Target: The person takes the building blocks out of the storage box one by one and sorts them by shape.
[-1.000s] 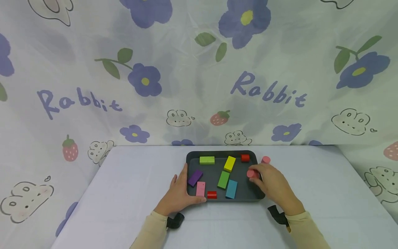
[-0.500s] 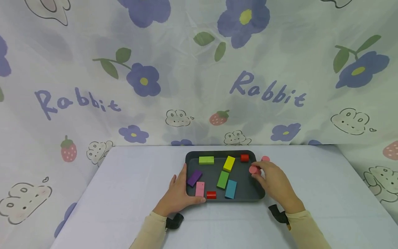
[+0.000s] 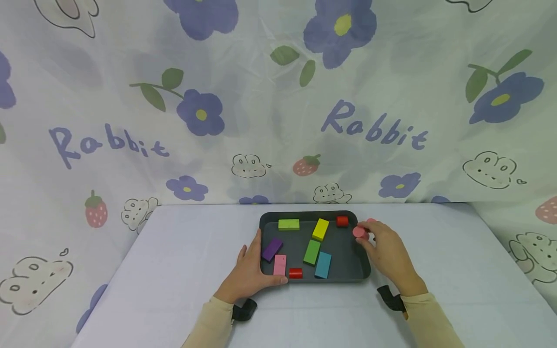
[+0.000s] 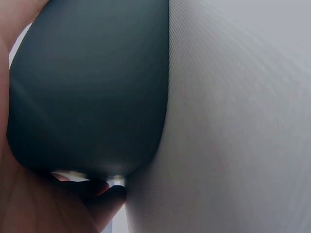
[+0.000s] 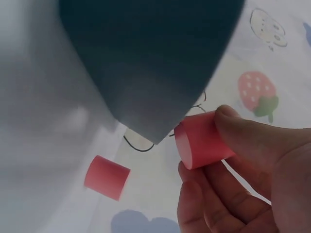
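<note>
My right hand (image 3: 391, 256) pinches a pink cylinder block (image 3: 359, 232) between thumb and fingers, over the right rim of a dark grey tray (image 3: 344, 251). The right wrist view shows that held cylinder (image 5: 201, 141) with one round end facing out. A second pink cylinder (image 5: 107, 177) lies on the white table outside the tray; in the head view my right hand partly hides it. My left hand (image 3: 248, 275) holds the tray's near left corner, thumb along the front rim and fingers along the left side. In the left wrist view the tray wall (image 4: 92, 97) fills much of the picture.
Inside the tray lie a lime block (image 3: 289, 224), a yellow block (image 3: 320, 229), a green block (image 3: 312, 253), a blue block (image 3: 323, 265), a purple block (image 3: 272, 249), a pink block (image 3: 280, 265) and red cylinders (image 3: 342, 221). A printed curtain (image 3: 278, 121) hangs behind the table.
My right hand has moved the pink cylinder from over the tray's right part outward to its right rim and slightly away from me. The left hand and tray have stayed put.
</note>
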A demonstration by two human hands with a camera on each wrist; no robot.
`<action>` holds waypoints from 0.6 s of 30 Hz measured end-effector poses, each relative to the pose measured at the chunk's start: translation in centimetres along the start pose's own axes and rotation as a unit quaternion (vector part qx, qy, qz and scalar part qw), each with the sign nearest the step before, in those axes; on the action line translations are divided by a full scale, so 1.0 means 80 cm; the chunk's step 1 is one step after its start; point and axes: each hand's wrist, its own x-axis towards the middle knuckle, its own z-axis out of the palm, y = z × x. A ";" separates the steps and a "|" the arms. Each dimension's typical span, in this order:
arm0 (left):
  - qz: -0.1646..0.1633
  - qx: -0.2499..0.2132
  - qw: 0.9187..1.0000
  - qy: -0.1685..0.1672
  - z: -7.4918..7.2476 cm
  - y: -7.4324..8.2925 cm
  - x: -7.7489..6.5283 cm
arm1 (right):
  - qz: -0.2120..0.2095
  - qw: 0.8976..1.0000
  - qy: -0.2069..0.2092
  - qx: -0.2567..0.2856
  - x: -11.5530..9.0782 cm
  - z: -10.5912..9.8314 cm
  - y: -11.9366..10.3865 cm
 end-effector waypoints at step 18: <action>0.002 0.002 1.000 0.005 0.002 -0.002 0.001 | 0.008 0.997 0.066 0.031 0.006 -0.003 0.026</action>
